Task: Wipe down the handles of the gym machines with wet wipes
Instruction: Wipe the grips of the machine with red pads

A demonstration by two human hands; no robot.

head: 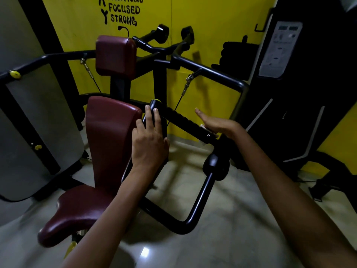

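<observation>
The black ribbed handle (179, 118) of the seated machine, capped with a yellow ring at its end (155, 102), slants across the middle of the view. My left hand (149, 140) lies with straight fingers against the handle's capped end, its thumb out to the right. My right hand (217, 124) is stretched flat over the lower part of the grip. A white wet wipe (206, 130) shows under its palm, pressed onto the handle. Whether any fingers curl behind the bar is hidden.
Maroon seat (73, 213), back pad (108, 132) and head pad (115, 55) stand left of the handle. The machine's black arm (201, 198) bends down to the tiled floor. A yellow wall is behind, a black weight stack tower (289, 74) at right, a grey panel (34, 120) at left.
</observation>
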